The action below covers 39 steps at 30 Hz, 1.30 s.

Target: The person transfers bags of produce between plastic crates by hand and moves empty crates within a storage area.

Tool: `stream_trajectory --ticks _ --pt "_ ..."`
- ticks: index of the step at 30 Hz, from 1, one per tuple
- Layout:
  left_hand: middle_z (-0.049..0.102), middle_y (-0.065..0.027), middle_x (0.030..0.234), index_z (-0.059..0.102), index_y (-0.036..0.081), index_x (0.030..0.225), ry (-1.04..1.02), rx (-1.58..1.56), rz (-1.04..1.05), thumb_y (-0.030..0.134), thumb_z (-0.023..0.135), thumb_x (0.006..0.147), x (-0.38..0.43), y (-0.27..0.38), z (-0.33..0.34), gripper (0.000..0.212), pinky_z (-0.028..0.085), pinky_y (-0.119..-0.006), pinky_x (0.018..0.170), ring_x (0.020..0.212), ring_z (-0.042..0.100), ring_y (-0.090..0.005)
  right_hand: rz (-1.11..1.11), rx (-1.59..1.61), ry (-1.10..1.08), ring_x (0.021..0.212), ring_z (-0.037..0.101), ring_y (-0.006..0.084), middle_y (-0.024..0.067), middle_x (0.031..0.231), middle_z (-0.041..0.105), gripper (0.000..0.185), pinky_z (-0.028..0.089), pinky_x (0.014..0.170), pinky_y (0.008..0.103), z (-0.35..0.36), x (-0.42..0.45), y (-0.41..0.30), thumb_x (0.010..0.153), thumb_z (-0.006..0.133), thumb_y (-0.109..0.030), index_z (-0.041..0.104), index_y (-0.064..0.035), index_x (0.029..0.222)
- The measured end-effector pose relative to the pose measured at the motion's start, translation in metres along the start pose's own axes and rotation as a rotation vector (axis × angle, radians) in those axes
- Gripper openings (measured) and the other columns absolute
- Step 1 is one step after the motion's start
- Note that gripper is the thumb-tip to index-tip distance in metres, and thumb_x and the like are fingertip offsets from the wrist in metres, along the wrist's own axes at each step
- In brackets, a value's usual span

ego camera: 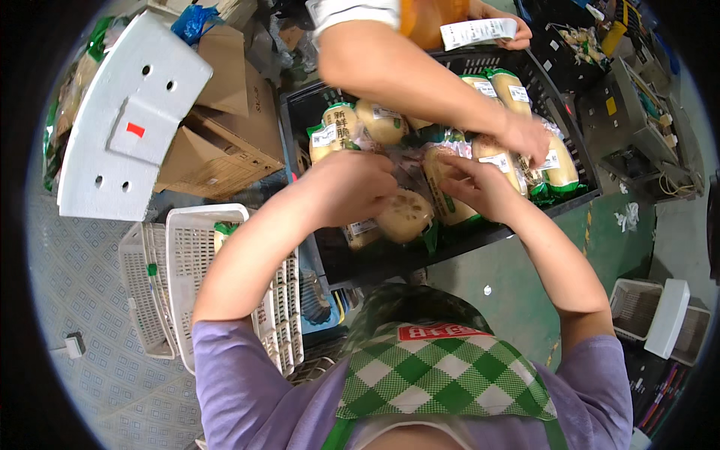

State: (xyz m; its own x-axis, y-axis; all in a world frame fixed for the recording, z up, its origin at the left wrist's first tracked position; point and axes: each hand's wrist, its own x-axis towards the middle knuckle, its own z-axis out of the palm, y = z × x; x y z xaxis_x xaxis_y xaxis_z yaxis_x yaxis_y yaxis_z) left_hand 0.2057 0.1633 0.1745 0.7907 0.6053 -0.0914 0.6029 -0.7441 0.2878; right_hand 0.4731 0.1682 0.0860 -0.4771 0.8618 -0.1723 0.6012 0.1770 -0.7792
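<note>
My left hand (360, 185), slightly blurred, has its fingers curled at a clear-bagged piece of lotus root (406, 218) whose cut face with round holes points up. My right hand (478, 188) lies on another bagged lotus root (443, 197), fingers bent; whether it grips the bag is hard to see. Both packs are in a black plastic crate (371, 267). More bagged lotus roots with white labels, such as one pack (382, 119) at the far left, fill the crate. Green film shows at the ends of several packs.
A co-worker's arm (416, 84) crosses the crate, its blurred hand (529, 140) over the right-hand packs. The co-worker's other hand (520, 36) holds a label strip (478, 32). Left stand a foam box lid (163, 118), a cardboard box (242, 140) and white plastic baskets (188, 270).
</note>
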Motion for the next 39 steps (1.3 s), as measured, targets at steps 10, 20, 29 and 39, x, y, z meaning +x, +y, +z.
stream_trajectory --ticks 10,20,29,39 --pt "0.059 -0.0119 0.109 0.061 0.008 0.095 0.140 -0.226 -0.039 0.022 0.068 0.079 0.076 -0.042 0.068 0.023 0.048 -0.039 0.083 0.099 0.059 -0.0303 0.019 -0.319 -0.166 0.097 0.061 0.0383 0.0221 0.101 0.063 0.072 0.046 0.088 0.0441 0.039 0.022 -0.001 0.070 0.072 -0.051 0.051 -0.0026 0.119" --pt "0.062 -0.0063 0.095 0.063 0.000 0.105 0.779 -0.640 -0.535 0.009 0.067 0.085 -0.145 -0.106 0.058 0.022 0.049 -0.025 0.073 0.082 0.061 -0.0124 0.118 -0.707 -0.133 0.074 0.063 0.0409 0.0238 0.075 0.064 0.063 0.049 0.067 0.0473 0.038 0.013 -0.034 0.079 0.065 -0.050 0.052 0.0030 0.111" --pt "0.064 -0.0042 0.088 0.062 -0.002 0.105 0.861 -0.658 -1.619 0.019 0.066 0.087 -0.451 -0.203 0.337 0.028 0.048 -0.026 0.074 0.078 0.059 -0.0116 0.050 -0.666 0.220 0.057 0.058 0.0252 0.0134 0.063 0.057 0.034 0.045 0.056 0.0349 0.037 -0.008 -0.027 0.090 0.061 -0.027 0.060 0.0005 0.110" --pt "0.053 -0.0173 0.124 0.042 -0.002 0.135 0.106 -1.007 -1.576 0.048 0.076 0.071 -0.394 -0.239 0.417 0.088 0.044 -0.034 0.090 0.110 0.052 -0.0264 0.145 -0.369 0.436 0.080 0.058 0.0224 0.0124 0.087 0.061 0.024 0.047 0.077 0.0304 0.106 -0.054 -0.036 0.093 0.054 -0.018 0.059 0.0055 0.096"
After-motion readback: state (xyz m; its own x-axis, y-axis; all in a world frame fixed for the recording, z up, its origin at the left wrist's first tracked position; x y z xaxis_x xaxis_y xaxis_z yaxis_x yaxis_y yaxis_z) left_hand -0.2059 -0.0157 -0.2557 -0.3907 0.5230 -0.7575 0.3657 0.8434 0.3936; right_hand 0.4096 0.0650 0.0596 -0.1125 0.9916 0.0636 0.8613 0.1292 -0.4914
